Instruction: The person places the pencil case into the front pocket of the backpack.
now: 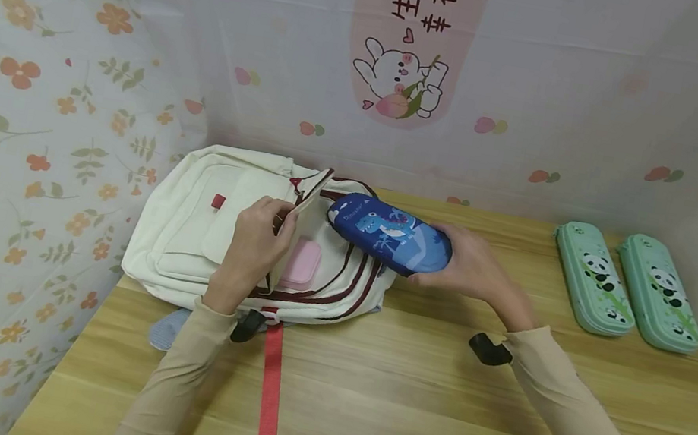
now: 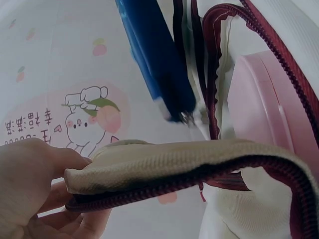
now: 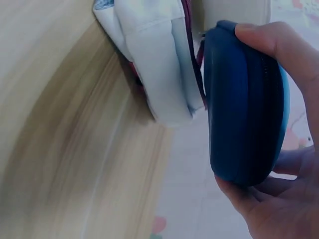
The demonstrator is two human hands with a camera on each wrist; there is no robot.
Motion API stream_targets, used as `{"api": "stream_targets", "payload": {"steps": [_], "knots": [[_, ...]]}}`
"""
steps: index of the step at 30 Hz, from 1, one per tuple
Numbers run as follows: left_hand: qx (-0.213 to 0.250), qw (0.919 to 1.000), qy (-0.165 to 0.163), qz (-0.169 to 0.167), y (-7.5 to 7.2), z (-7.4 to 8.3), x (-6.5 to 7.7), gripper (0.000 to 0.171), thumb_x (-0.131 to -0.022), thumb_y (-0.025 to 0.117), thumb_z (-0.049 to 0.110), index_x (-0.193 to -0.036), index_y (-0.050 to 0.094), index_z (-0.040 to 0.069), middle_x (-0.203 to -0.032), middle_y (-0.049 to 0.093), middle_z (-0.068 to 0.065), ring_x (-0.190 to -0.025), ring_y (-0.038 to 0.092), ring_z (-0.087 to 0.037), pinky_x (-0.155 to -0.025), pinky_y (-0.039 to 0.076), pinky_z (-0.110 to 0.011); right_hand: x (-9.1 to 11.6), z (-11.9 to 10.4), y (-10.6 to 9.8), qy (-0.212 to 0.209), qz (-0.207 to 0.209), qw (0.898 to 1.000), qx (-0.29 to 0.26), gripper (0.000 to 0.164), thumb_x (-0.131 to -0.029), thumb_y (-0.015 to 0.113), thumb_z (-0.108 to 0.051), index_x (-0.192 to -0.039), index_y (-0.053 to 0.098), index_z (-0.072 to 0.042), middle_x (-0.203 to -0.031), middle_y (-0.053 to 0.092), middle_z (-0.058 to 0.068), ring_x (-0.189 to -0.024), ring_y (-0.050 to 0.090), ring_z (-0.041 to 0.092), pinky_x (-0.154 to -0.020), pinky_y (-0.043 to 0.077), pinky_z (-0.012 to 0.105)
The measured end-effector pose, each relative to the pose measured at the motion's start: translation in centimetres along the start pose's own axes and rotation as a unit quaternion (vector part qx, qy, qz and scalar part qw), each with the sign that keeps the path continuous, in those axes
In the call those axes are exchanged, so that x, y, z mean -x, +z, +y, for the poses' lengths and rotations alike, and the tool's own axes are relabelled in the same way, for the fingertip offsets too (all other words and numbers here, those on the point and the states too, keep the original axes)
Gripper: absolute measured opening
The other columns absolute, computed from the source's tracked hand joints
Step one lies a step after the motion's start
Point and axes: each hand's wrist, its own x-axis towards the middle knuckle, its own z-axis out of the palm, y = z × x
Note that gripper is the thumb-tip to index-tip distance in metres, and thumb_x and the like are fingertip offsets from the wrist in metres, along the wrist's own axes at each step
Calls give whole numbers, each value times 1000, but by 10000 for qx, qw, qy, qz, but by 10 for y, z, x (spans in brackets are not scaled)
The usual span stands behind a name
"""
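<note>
A cream backpack (image 1: 182, 220) with dark red zippers lies on the table, its front pocket unzipped. My left hand (image 1: 257, 241) pinches the edge of the pocket flap (image 2: 164, 162) and holds it raised. Inside the pocket sits a pink case (image 1: 301, 263), also visible in the left wrist view. My right hand (image 1: 462, 263) grips one end of a blue dinosaur pencil case (image 1: 388, 233), thumb on one side and fingers on the other. The pencil case's far end overlaps the open pocket in the head view, tilted toward the bag.
Two mint green panda pencil cases (image 1: 595, 278) lie side by side at the right rear of the wooden table (image 1: 401, 403). A red strap (image 1: 270, 397) trails from the backpack toward the front. Patterned curtains (image 1: 550, 90) stand behind and at the left.
</note>
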Motion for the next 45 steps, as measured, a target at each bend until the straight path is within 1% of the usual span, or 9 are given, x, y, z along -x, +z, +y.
{"api": "stream_targets", "payload": {"steps": [6, 12, 15, 20, 24, 32, 35, 40, 45], "knots": [[-17, 10000, 4, -6, 2, 1, 1, 13, -92, 66, 2, -95, 72, -9, -82, 68, -20, -70, 66, -30, -64, 55, -40, -25, -12, 7, -297, -348, 9989, -36, 100, -67, 90, -45, -146, 47, -1, -140, 57, 20, -123, 56, 36, -102, 48, 54], [-38, 10000, 45, -47, 1, 1, 1, 13, -93, 66, 3, -95, 73, -9, -80, 67, -19, -67, 64, -28, -61, 53, -38, -47, -22, 12, -334, -623, 9974, -138, 104, -68, 90, -42, -149, 42, 3, -144, 53, 23, -128, 54, 38, -107, 47, 54], [-24, 9999, 94, -39, 2, 1, 0, 13, -94, 65, 2, -94, 72, -8, -79, 67, -19, -67, 62, -28, -61, 52, -37, -57, -26, 12, -313, -719, 9969, -87, 105, -69, 89, -37, -151, 38, 4, -147, 46, 28, -130, 51, 42, -109, 44, 56], [36, 9999, 131, -22, 3, 1, -2, 12, -94, 65, 2, -95, 72, -8, -80, 67, -19, -67, 62, -27, -62, 52, -37, -69, -29, 10, -158, -657, 9977, 36, 104, -70, 91, -32, -152, 38, 2, -145, 37, 32, -128, 44, 43, -108, 43, 58], [64, 9999, 95, -32, 4, 3, -4, 13, -94, 65, 2, -96, 73, -8, -81, 67, -19, -68, 62, -27, -63, 52, -37, -77, -33, 12, -76, -690, 9974, 165, 106, -70, 91, -35, -152, 36, 4, -145, 38, 32, -127, 46, 43, -109, 43, 56], [101, 9999, 39, -25, 1, 7, -2, 15, -95, 66, 6, -97, 73, -7, -82, 68, -18, -70, 64, -28, -62, 53, -37, -93, -48, 33, -79, -618, 9974, 354, 110, -69, 92, -35, -151, 34, 8, -148, 40, 29, -132, 46, 41, -114, 40, 52], [131, 9999, 28, -2, 0, 6, 0, 15, -95, 66, 6, -97, 73, -7, -82, 68, -18, -70, 64, -27, -61, 52, -36, -97, -56, 42, -70, -714, 9966, 408, 110, -69, 92, -36, -151, 34, 9, -150, 40, 29, -134, 45, 41, -115, 39, 50], [156, 9998, 68, 79, -1, 4, 1, 15, -95, 66, 5, -97, 73, -7, -83, 68, -18, -70, 65, -27, -60, 52, -35, -104, -65, 54, 68, -845, 9954, 455, 108, -70, 93, -34, -151, 35, 8, -147, 42, 28, -132, 45, 40, -113, 40, 49], [186, 9998, 37, 37, -2, 4, 1, 15, -95, 66, 5, -98, 73, -7, -83, 68, -18, -69, 66, -26, -59, 52, -34, -112, -72, 60, -24, -889, 9939, 658, 104, -69, 93, -34, -147, 39, 9, -146, 42, 29, -131, 47, 39, -112, 42, 47]]}}
